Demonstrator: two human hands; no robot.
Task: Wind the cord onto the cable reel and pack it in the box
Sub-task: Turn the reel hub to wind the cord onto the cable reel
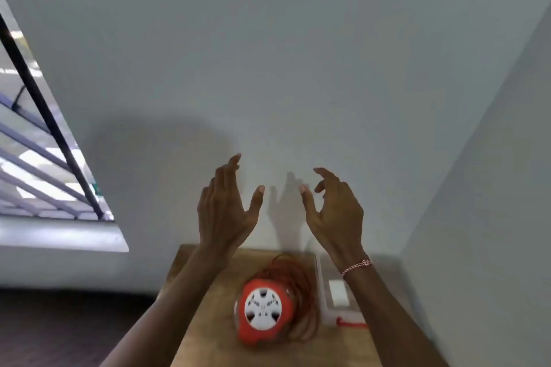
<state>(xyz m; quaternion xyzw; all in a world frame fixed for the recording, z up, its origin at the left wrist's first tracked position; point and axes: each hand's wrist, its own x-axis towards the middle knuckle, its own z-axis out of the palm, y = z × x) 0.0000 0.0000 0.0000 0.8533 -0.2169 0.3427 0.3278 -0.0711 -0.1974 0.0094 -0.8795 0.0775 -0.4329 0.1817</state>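
**Left hand [222, 211] and right hand [334, 211] raised, fingers loose, holding nothing**

Two bare hands hover apart before the wall. Below them, one brown wooden table [205, 313] bears one translucent plastic box [331, 314] on its right. One loose orange cord [302, 280] is heaped beside the box, against one round orange cable reel [262, 310] with a white hub. One beaded bracelet [356, 266] circles the right wrist.

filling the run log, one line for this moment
left hand open | right hand open | cord loose by cable reel | box untouched

The cable reel [264, 310] sits on the table [205, 322], box [337, 301] to its right.
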